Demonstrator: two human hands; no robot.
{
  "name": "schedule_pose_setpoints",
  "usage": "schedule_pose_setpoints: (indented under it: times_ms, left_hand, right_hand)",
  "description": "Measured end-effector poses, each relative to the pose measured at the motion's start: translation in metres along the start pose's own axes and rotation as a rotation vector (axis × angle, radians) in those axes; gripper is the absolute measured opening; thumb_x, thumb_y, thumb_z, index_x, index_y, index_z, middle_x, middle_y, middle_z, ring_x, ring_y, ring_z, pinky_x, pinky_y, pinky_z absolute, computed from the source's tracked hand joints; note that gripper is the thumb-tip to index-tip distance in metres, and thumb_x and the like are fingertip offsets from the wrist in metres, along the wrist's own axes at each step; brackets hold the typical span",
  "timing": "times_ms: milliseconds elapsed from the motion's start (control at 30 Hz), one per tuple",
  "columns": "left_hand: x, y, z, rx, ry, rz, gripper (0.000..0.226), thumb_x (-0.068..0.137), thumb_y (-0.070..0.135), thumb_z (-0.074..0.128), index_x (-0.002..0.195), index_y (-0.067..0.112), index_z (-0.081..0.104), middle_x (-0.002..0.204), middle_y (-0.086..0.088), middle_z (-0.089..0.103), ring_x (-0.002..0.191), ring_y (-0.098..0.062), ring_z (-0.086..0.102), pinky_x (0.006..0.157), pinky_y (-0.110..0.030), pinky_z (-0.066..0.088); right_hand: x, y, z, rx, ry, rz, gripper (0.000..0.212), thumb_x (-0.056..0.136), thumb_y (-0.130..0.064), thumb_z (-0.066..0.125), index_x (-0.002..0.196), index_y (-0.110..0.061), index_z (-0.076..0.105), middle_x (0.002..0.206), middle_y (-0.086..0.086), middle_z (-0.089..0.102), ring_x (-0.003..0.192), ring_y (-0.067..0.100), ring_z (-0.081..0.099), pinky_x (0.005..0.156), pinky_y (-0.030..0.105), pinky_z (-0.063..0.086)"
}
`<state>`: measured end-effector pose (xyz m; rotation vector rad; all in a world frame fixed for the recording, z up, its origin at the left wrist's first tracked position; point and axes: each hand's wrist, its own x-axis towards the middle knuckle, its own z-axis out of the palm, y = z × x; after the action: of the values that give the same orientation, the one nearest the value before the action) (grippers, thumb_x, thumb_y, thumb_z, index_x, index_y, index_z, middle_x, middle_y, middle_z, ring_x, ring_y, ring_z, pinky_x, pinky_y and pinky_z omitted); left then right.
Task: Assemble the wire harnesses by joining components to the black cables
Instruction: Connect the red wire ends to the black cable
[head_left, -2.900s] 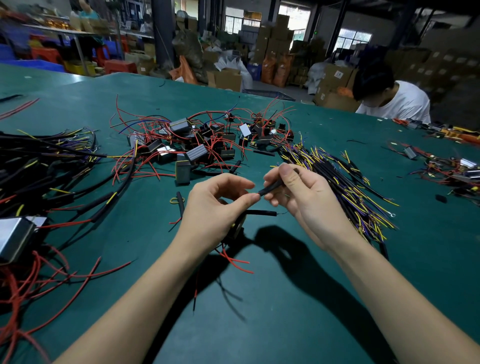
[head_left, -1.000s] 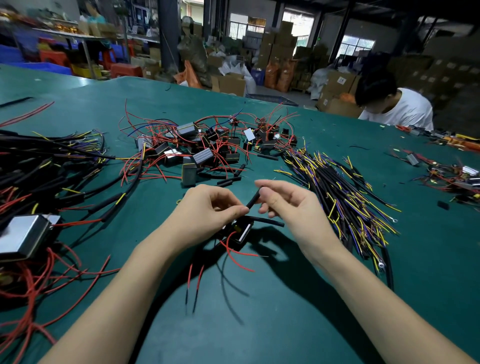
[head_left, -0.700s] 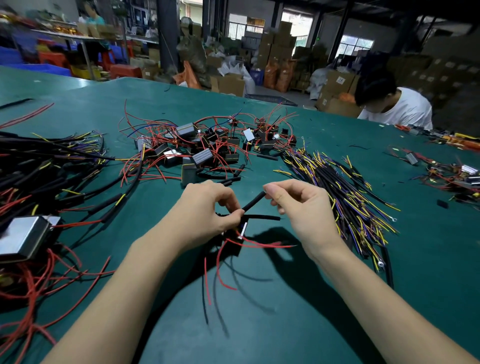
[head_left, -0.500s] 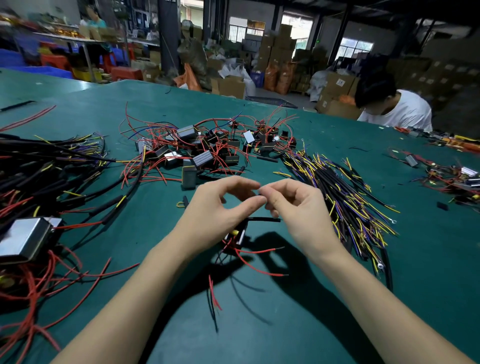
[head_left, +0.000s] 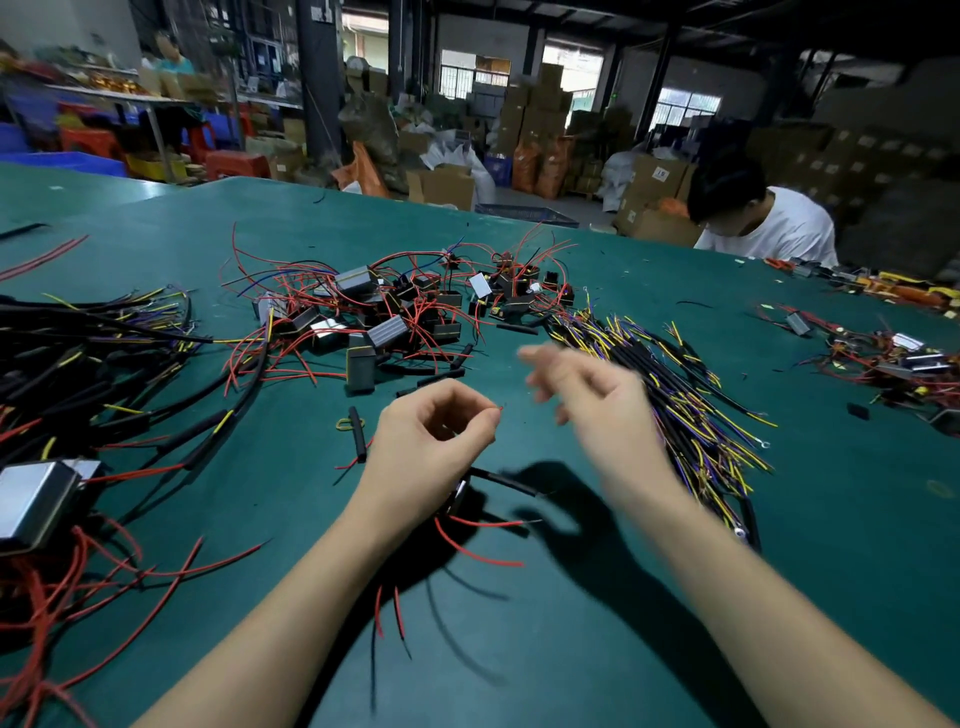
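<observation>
My left hand (head_left: 431, 447) is held over the green table (head_left: 597, 649) and pinches the tip of a thin red wire (head_left: 497, 410) between thumb and forefinger. Under that hand hangs a small black component (head_left: 461, 500) with loose red leads (head_left: 478, 553) and a black sleeved lead (head_left: 506, 480); my palm hides most of it. My right hand (head_left: 587, 400) is blurred, a little to the right and apart, its fingers loose and holding nothing. The pile of black cables (head_left: 675, 395) with yellow and purple wires lies just behind it.
A heap of small black and grey components with red wires (head_left: 405, 312) lies at the centre back. Black harnesses (head_left: 78, 364) and a metal box (head_left: 31, 499) fill the left side. A short black sleeve (head_left: 356, 434) lies near my left hand. Another person (head_left: 763, 223) sits at the far right.
My hands, which were joined at the fingertips over the wire, have parted. The right hand has let go and swung up and to the right. The left still holds the wire.
</observation>
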<state>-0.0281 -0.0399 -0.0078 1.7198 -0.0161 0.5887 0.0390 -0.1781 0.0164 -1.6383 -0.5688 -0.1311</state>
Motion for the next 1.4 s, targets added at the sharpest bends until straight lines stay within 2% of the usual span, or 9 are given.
schedule_pose_setpoints:
  times_ms: [67, 133, 233, 467, 600, 733, 867, 1000, 1400]
  left_hand:
    - [-0.001, -0.001, 0.003, 0.011, -0.009, 0.005, 0.011, 0.086, 0.005, 0.065, 0.075, 0.008, 0.064, 0.067, -0.007, 0.063, 0.062, -0.013, 0.053, 0.063, -0.026, 0.045]
    - [-0.003, -0.001, 0.004, 0.011, -0.015, 0.021, 0.011, 0.087, 0.005, 0.063, 0.076, 0.009, 0.062, 0.066, -0.002, 0.061, 0.063, -0.013, 0.054, 0.064, -0.028, 0.046]
    - [-0.004, -0.001, 0.004, -0.016, -0.004, 0.043, 0.011, 0.088, 0.005, 0.061, 0.078, 0.009, 0.060, 0.065, -0.002, 0.059, 0.063, -0.016, 0.053, 0.063, -0.033, 0.046]
    - [-0.001, -0.003, 0.006, -0.084, 0.062, 0.028, 0.012, 0.093, 0.007, 0.054, 0.081, 0.009, 0.054, 0.059, 0.005, 0.051, 0.056, -0.010, 0.046, 0.056, -0.024, 0.039]
    - [0.000, -0.006, 0.006, -0.070, 0.052, 0.023, 0.012, 0.094, 0.011, 0.056, 0.083, 0.012, 0.061, 0.055, 0.011, 0.045, 0.053, -0.008, 0.039, 0.053, -0.023, 0.032]
    - [0.000, -0.007, 0.004, -0.016, 0.023, 0.056, 0.016, 0.094, 0.012, 0.055, 0.087, 0.014, 0.069, 0.057, 0.009, 0.051, 0.057, -0.008, 0.046, 0.058, -0.023, 0.038]
    - [0.000, -0.006, 0.004, -0.053, 0.038, 0.028, 0.017, 0.095, 0.012, 0.054, 0.084, 0.015, 0.067, 0.059, 0.006, 0.051, 0.058, -0.010, 0.046, 0.059, -0.025, 0.038]
    - [0.000, -0.004, 0.003, -0.057, 0.009, 0.025, 0.016, 0.094, 0.012, 0.055, 0.084, 0.013, 0.068, 0.054, 0.012, 0.050, 0.054, -0.004, 0.044, 0.054, -0.018, 0.035]
    - [-0.003, -0.002, 0.004, -0.081, -0.055, -0.013, 0.007, 0.087, 0.010, 0.065, 0.088, 0.010, 0.073, 0.084, 0.000, 0.074, 0.076, -0.002, 0.062, 0.075, -0.014, 0.048]
  right_hand:
    - [0.030, 0.002, -0.019, -0.086, 0.203, 0.072, 0.030, 0.096, -0.040, 0.050, 0.081, -0.024, 0.071, 0.071, -0.004, 0.063, 0.069, 0.012, 0.053, 0.058, 0.021, 0.039]
    - [0.057, 0.015, -0.040, -0.560, 0.356, 0.122, 0.030, 0.096, -0.031, 0.049, 0.074, -0.021, 0.068, 0.074, 0.001, 0.062, 0.078, 0.025, 0.054, 0.064, 0.027, 0.039]
    - [0.080, 0.039, -0.062, -1.127, 0.292, 0.266, 0.022, 0.092, -0.018, 0.050, 0.098, -0.007, 0.068, 0.105, 0.015, 0.063, 0.103, 0.035, 0.056, 0.074, 0.034, 0.043]
    - [0.090, 0.056, -0.060, -1.335, 0.263, 0.286, 0.018, 0.084, -0.006, 0.055, 0.099, -0.002, 0.065, 0.108, 0.018, 0.061, 0.109, 0.035, 0.052, 0.069, 0.033, 0.037]
    - [0.089, 0.043, -0.061, -1.005, 0.406, 0.284, 0.020, 0.083, -0.014, 0.055, 0.090, -0.006, 0.071, 0.099, 0.017, 0.068, 0.100, 0.036, 0.058, 0.072, 0.032, 0.045]
    - [0.080, 0.007, -0.060, -0.181, 0.587, 0.089, 0.009, 0.092, -0.011, 0.052, 0.090, -0.010, 0.061, 0.086, 0.008, 0.069, 0.063, 0.009, 0.053, 0.058, 0.019, 0.039]
    - [0.041, -0.015, -0.047, 0.651, 0.394, 0.263, 0.019, 0.097, -0.005, 0.046, 0.080, -0.010, 0.051, 0.063, 0.002, 0.066, 0.043, 0.004, 0.043, 0.038, 0.014, 0.030]
    - [0.003, -0.009, -0.027, 0.763, 0.203, 0.401, 0.017, 0.098, -0.004, 0.044, 0.087, -0.008, 0.056, 0.064, 0.003, 0.068, 0.046, 0.006, 0.053, 0.043, 0.013, 0.041]
    - [-0.010, -0.001, -0.020, 0.811, 0.190, 0.427, 0.017, 0.097, -0.001, 0.042, 0.087, -0.009, 0.052, 0.075, 0.010, 0.072, 0.055, 0.011, 0.064, 0.052, 0.016, 0.051]
